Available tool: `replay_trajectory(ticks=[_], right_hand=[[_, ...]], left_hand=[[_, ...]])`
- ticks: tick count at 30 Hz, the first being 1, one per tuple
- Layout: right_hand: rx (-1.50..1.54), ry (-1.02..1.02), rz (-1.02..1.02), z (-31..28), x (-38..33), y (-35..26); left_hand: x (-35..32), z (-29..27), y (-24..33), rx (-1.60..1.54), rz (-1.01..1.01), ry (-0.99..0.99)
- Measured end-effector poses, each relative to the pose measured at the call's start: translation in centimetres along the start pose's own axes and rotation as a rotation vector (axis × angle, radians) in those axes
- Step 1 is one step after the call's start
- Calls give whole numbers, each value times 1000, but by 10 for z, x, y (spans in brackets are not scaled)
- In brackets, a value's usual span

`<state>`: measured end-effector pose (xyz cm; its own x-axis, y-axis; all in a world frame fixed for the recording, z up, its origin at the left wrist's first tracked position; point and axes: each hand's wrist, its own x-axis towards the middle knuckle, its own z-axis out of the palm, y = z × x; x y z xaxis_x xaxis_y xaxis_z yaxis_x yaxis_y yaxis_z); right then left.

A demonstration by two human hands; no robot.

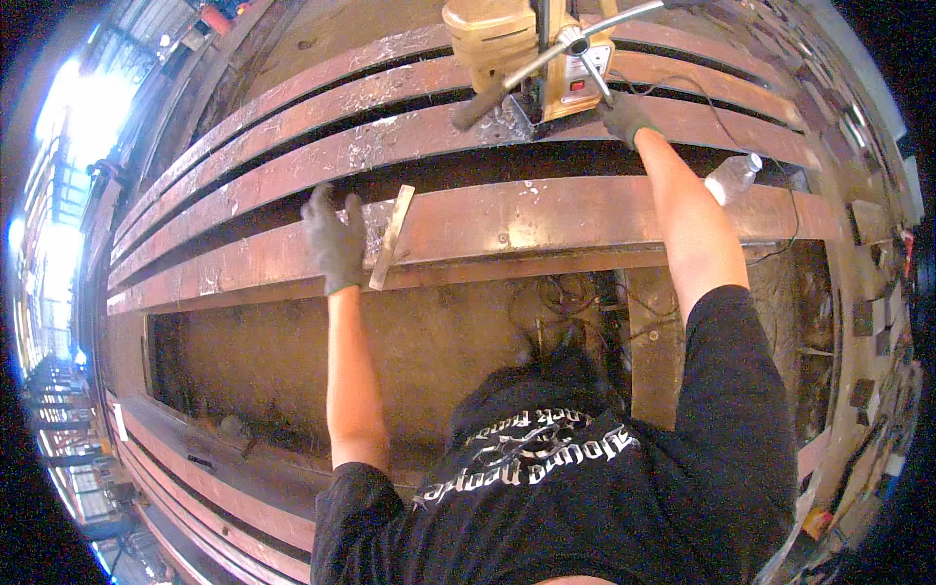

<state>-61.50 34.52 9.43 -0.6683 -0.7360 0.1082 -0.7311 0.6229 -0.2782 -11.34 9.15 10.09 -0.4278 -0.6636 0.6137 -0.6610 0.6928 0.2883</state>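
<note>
My right hand (629, 119), in a dark glove, closes round the lower end of one spoke of a feed handle (577, 44). That handle belongs to a yellow magnetic drill (573, 83), which stands on the steel beams at the top of the view. My left hand (336, 239), gloved in grey, is over the nearest beam of the far group (526, 210), its fingers spread and nothing in them. Just to its right a flat metal strip (392, 239) lies across that beam, its near end reaching past the edge. The drill's tip and work point are hidden.
A clear plastic bottle (733, 178) lies tilted on the beams by my right forearm. A thin cable (721, 117) runs from the drill toward the right. Dark gaps separate the parallel beams. More beams (234, 497) lie lower left, and cables (565, 292) coil below.
</note>
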Motion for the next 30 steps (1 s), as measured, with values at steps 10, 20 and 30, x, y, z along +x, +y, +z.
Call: replay_trajectory(ticks=[10, 20, 30], right_hand=[[-225, 81, -55, -57, -14, 14], [98, 211, 60, -41, -107, -91], [309, 306, 94, -30, -139, -110]], left_hand=[[198, -90, 185, -493, 215, 149], [316, 35, 262, -691, 146, -2], [301, 47, 337, -1246, 83, -131]])
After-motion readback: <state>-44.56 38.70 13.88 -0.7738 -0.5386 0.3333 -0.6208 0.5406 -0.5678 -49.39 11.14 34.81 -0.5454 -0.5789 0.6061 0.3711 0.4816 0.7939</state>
